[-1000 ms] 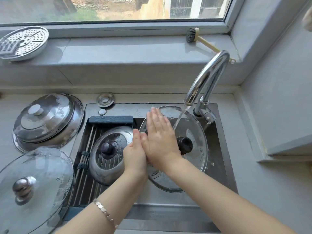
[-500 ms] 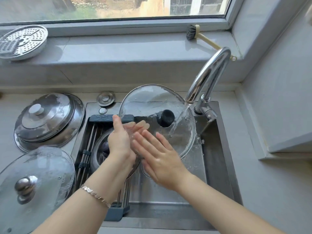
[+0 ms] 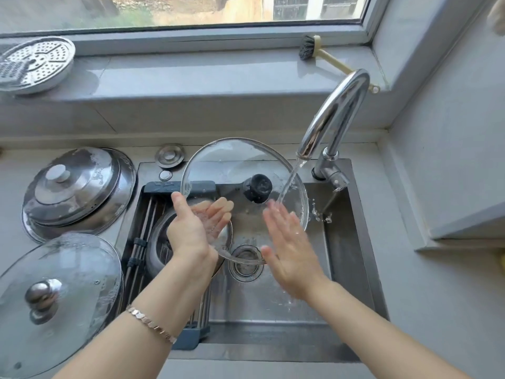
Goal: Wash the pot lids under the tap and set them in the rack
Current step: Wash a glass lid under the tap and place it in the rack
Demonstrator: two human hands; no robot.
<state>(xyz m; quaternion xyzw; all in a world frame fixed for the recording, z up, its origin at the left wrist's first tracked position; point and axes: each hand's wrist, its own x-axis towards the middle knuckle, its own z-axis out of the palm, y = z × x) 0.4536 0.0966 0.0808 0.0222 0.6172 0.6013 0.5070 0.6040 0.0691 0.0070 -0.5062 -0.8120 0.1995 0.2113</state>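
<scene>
The left hand pinches the glass lid by its rim and tips it up over the sink so water from the tap runs down it, while the right hand, flat and open, looks ready to rub it.

Lid: a second ago low and flat in the sink, now raised and tilted, its knob moved from right of the hands to above them. Left hand: from flat on top to gripping the left rim, thumb in front, fingers behind the glass. Right hand: moved to the lid's lower right, flat and blurred; drain now uncovered.
</scene>
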